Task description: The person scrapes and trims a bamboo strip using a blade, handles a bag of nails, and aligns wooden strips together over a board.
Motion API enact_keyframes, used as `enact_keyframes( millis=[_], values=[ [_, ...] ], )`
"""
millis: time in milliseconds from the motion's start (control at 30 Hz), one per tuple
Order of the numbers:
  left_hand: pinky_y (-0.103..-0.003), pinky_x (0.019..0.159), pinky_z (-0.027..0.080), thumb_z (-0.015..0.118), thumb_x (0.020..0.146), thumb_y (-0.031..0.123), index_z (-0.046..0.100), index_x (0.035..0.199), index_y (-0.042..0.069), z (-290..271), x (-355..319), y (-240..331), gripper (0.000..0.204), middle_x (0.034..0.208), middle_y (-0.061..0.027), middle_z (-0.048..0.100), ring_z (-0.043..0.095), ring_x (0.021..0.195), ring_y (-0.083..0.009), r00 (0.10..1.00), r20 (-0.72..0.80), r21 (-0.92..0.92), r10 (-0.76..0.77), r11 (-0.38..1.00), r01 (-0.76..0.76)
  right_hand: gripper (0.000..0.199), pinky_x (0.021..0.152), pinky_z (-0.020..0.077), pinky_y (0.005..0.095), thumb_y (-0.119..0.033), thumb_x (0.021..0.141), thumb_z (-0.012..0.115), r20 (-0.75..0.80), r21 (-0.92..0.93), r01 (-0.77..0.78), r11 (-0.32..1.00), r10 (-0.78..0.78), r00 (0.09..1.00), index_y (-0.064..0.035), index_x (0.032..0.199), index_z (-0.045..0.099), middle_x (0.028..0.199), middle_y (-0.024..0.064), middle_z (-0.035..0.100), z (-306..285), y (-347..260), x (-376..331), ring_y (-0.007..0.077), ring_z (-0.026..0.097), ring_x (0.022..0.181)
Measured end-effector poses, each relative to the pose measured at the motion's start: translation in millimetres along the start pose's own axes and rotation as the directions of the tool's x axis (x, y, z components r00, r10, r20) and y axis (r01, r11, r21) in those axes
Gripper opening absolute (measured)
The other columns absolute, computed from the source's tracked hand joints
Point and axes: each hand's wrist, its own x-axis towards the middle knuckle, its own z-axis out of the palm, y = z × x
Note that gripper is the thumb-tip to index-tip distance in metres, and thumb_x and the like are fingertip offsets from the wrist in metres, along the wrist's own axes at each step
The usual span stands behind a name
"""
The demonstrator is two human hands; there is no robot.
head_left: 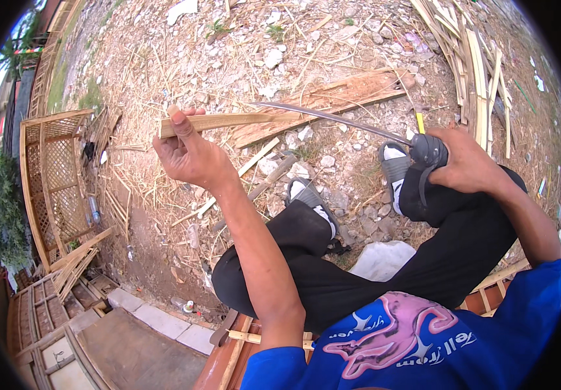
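My left hand [192, 156] is closed around the thick end of a split bamboo strip [235, 120], its thumb up along the near side. The strip points right and narrows toward its far end. My right hand [466, 159] grips the dark wrapped handle [428, 151] of a long, slightly curved knife [339, 117]. Its blade reaches left, and the tip lies over or just behind the strip's thin end; whether they touch I cannot tell. Under them on the ground rests a broad weathered plank [358, 91].
Long split strips [479, 78] are piled at the far right. A wooden lattice frame [56, 175] stands at the left. Stones, shavings and a thin pole [274, 175] litter the ground. A white rock [382, 260] sits between my legs, near my sandalled feet [313, 205].
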Motion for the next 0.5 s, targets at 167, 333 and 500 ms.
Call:
enact_keyframes(
  millis=[167, 333, 500],
  values=[
    [-0.030, 0.066, 0.056, 0.072, 0.088, 0.024, 0.054, 0.091, 0.000, -2.3, -4.0, 6.2, 0.031, 0.078, -0.0129, 0.066, 0.066, 0.069, -0.0189, 0.999, 0.002, 0.038, -0.041, 0.998, 0.041, 0.040, 0.071, 0.0501, 0.0385, -0.009, 0.061, 0.070, -0.049, 0.156, -0.014, 0.988, 0.022, 0.999, 0.0040, 0.098, 0.062, 0.078, 0.0208, 0.065, 30.9, -1.5, -31.4, 0.0332, 0.065, 0.073],
    [-0.032, 0.066, 0.058, 0.072, 0.088, 0.023, 0.056, 0.093, -0.001, -1.4, -8.7, 4.2, 0.030, 0.080, -0.0132, 0.067, 0.067, 0.069, -0.0200, 0.999, 0.033, 0.011, -0.024, 1.000, 0.023, 0.037, 0.069, 0.0494, 0.0390, -0.009, 0.060, 0.071, -0.029, 0.173, -0.056, 0.983, 0.062, 0.998, 0.0034, 0.094, 0.060, 0.075, 0.0201, 0.064, 34.9, -3.0, -27.0, 0.0351, 0.064, 0.070],
    [-0.033, 0.065, 0.061, 0.072, 0.088, 0.025, 0.057, 0.093, -0.001, -3.8, -6.3, 2.2, 0.031, 0.081, -0.0136, 0.066, 0.068, 0.071, -0.0224, 0.999, 0.049, 0.042, -0.002, 0.999, 0.000, 0.040, 0.071, 0.0514, 0.0378, -0.013, 0.066, 0.073, -0.039, 0.110, 0.007, 0.994, -0.003, 0.999, 0.0006, 0.103, 0.065, 0.079, 0.0199, 0.068, 35.5, -3.8, -24.9, 0.0326, 0.068, 0.073]
  ],
)
